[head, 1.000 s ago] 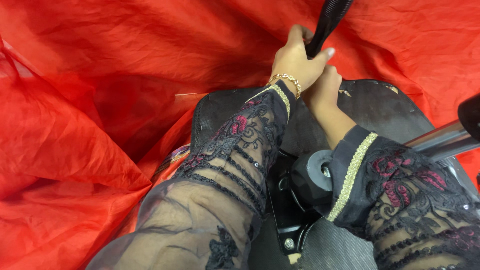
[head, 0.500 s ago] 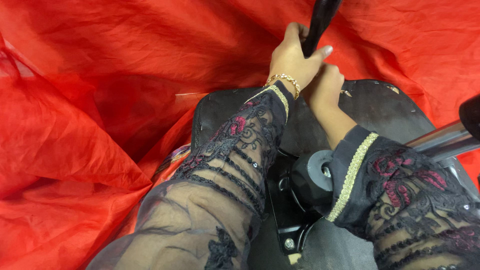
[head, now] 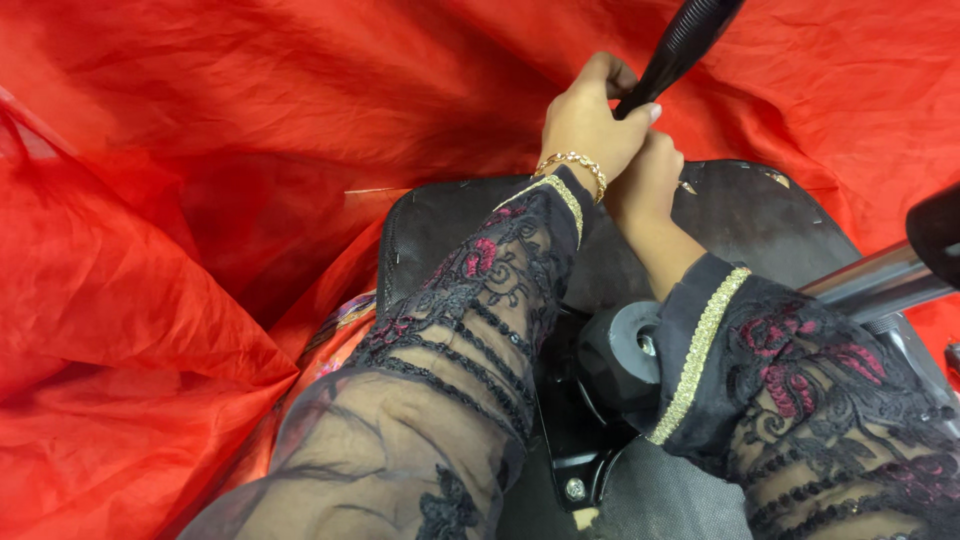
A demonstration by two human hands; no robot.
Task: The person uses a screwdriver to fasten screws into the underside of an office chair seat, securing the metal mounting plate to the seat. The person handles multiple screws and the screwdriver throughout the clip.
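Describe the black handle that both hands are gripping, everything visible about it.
The black handle is a slim, rounded bar with a finely ribbed, slightly glossy surface, plastic or rubber by its look. It slants from the top edge of the view down and left over the red fabric. The left hand wraps its lower end, and the right hand sits just below, pressed against the left. Its lower end is hidden inside the grip.

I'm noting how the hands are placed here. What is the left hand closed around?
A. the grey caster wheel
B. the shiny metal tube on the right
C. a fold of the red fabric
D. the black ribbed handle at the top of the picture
D: the left hand, with a gold bracelet at its wrist, wraps the black ribbed handle, while the right hand sits just below it, over the black seat underside.
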